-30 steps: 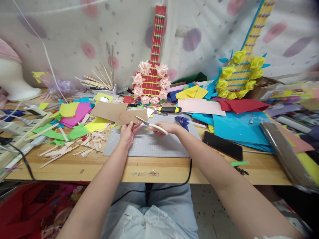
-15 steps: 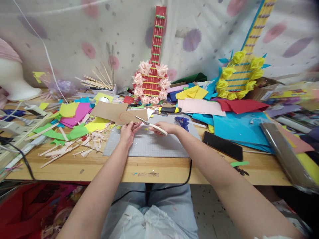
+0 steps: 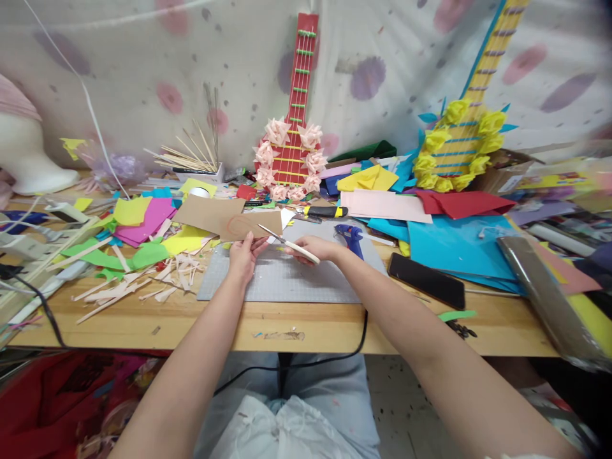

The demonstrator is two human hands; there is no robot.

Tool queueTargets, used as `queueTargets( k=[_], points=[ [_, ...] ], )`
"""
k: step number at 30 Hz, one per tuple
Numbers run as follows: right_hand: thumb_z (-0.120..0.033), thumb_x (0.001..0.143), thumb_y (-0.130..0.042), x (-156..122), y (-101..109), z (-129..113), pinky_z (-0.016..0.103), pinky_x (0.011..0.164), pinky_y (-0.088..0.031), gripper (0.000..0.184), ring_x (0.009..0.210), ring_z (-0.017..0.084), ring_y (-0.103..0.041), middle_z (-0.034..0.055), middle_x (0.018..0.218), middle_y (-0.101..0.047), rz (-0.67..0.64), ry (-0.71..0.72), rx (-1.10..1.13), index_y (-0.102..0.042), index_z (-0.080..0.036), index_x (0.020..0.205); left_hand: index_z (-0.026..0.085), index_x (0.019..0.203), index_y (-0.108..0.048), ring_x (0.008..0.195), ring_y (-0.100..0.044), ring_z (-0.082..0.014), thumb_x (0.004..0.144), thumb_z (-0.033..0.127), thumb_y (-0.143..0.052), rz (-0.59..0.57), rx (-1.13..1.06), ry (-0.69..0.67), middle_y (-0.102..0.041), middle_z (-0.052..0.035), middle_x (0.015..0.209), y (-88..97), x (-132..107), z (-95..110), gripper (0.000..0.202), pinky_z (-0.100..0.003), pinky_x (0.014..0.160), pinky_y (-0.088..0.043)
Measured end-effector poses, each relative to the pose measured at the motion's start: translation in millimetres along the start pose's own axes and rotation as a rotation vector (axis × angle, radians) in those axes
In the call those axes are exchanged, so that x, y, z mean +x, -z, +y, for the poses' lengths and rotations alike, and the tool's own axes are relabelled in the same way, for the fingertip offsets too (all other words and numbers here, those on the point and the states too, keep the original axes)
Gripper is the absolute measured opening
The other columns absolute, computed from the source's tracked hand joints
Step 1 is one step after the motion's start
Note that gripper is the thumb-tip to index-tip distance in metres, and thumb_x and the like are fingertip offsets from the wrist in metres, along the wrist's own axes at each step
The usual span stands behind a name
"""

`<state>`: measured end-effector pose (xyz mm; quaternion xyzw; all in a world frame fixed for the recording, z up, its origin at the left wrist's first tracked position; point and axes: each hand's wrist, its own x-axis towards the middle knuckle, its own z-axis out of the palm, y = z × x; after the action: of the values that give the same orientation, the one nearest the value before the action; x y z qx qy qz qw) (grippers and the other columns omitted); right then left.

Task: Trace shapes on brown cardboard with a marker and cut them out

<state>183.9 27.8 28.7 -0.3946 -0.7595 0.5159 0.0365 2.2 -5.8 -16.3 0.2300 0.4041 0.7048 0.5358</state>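
My left hand (image 3: 245, 258) pinches the lower edge of a brown cardboard piece (image 3: 265, 224), which has a rounded shape drawn on it in red. In my right hand (image 3: 313, 248) is a pair of white-handled scissors (image 3: 302, 250), fingers wrapped round the handles. The scissor blades point up and left, over the right part of the cardboard. I cannot tell whether they have cut into it. Both hands are above a grey cutting mat (image 3: 282, 287). Beyond the right hand lies a blue glue gun (image 3: 352, 239) on the mat.
A red paper guitar (image 3: 297, 150) with pink flowers stands at the back, a yellow one (image 3: 452, 148) to its right. A black phone (image 3: 427, 280) lies right of the mat. Paper scraps (image 3: 179, 271) litter the left side. A yellow-black utility knife (image 3: 326, 211) lies behind the hands.
The scissors and my right hand have shifted very slightly left. My left hand keeps its hold on the cardboard; little else differs.
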Motion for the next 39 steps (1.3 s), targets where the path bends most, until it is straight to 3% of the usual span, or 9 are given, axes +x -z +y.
queueTargets(
  k=[6, 15, 22, 33, 39],
  points=[
    [-0.062, 0.070, -0.053, 2.8, -0.8, -6.1, 0.019, 0.038, -0.035, 0.049, 0.037, 0.006, -0.043, -0.0041, 0.044, -0.047, 0.020, -0.006, -0.013, -0.047, -0.014, 0.062, 0.010, 0.073, -0.060, 0.071, -0.068, -0.0182, 0.076, 0.025, -0.060, -0.055, 0.057, -0.009, -0.068, -0.0079, 0.069, 0.9, -2.7, -2.5, 0.015, -0.030, 0.071, -0.054],
    [-0.062, 0.066, -0.055, 9.1, -5.3, -3.3, 0.018, 0.034, -0.031, 0.049, 0.035, 0.005, -0.039, -0.0053, 0.044, -0.043, 0.021, -0.014, 0.126, -0.046, -0.015, 0.061, 0.010, 0.071, -0.061, 0.071, -0.068, -0.0172, 0.077, 0.025, -0.058, -0.059, 0.066, 0.008, -0.067, -0.0069, 0.067, -1.5, -6.6, -1.2, 0.016, -0.026, 0.067, -0.054],
    [-0.063, 0.065, -0.055, 9.1, -5.9, -3.8, 0.018, 0.034, -0.028, 0.049, 0.035, 0.003, -0.034, -0.0062, 0.043, -0.039, 0.029, 0.031, 0.133, -0.043, -0.015, 0.057, 0.010, 0.072, -0.060, 0.073, -0.068, -0.0193, 0.076, 0.027, -0.060, -0.032, 0.072, 0.010, -0.066, -0.0074, 0.067, -0.8, -4.9, -1.7, 0.018, -0.032, 0.073, -0.054],
    [-0.062, 0.065, -0.055, 13.9, -6.4, 6.3, 0.018, 0.034, -0.029, 0.048, 0.033, 0.004, -0.035, -0.0079, 0.042, -0.038, 0.030, 0.051, 0.111, -0.045, -0.016, 0.060, 0.010, 0.071, -0.060, 0.071, -0.068, -0.0172, 0.076, 0.027, -0.059, -0.050, 0.073, 0.010, -0.067, -0.0069, 0.067, -0.4, -6.2, -1.3, 0.017, -0.026, 0.065, -0.054],
    [-0.063, 0.066, -0.054, 8.4, -3.5, 3.4, 0.018, 0.034, -0.031, 0.050, 0.033, 0.005, -0.039, -0.0064, 0.040, -0.041, 0.017, 0.066, 0.112, -0.044, -0.015, 0.057, 0.010, 0.072, -0.060, 0.073, -0.068, -0.0180, 0.077, 0.027, -0.059, -0.055, 0.089, 0.014, -0.067, -0.0071, 0.068, 0.1, -6.9, 0.3, 0.017, -0.027, 0.068, -0.054]
  ],
)
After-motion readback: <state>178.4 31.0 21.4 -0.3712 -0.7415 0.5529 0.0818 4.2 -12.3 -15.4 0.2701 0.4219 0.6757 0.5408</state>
